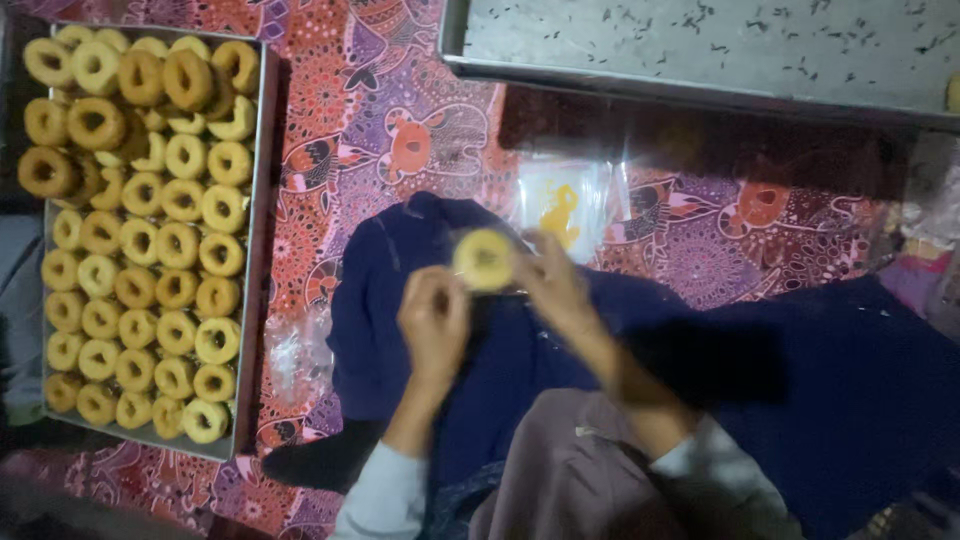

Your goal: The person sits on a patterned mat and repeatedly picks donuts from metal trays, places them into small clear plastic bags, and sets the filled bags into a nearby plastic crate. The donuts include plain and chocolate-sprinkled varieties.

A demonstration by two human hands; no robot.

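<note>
A metal tray [255,250] packed with ring-shaped pastries [150,230] lies far left on the patterned cloth [350,120]; at centre, left hand [433,325] and right hand [553,290] pinch one ring pastry [484,260] between their fingers, lifted for handling; clear bags [560,205] wait beyond.

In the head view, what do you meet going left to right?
Tray of ring-shaped pastries → left hand → ring pastry held up → right hand.

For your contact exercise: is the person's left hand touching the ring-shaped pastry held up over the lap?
Touching. The head view shows the left hand with its fingers meeting the lower left edge of the ring-shaped pastry, no gap between them.
</note>
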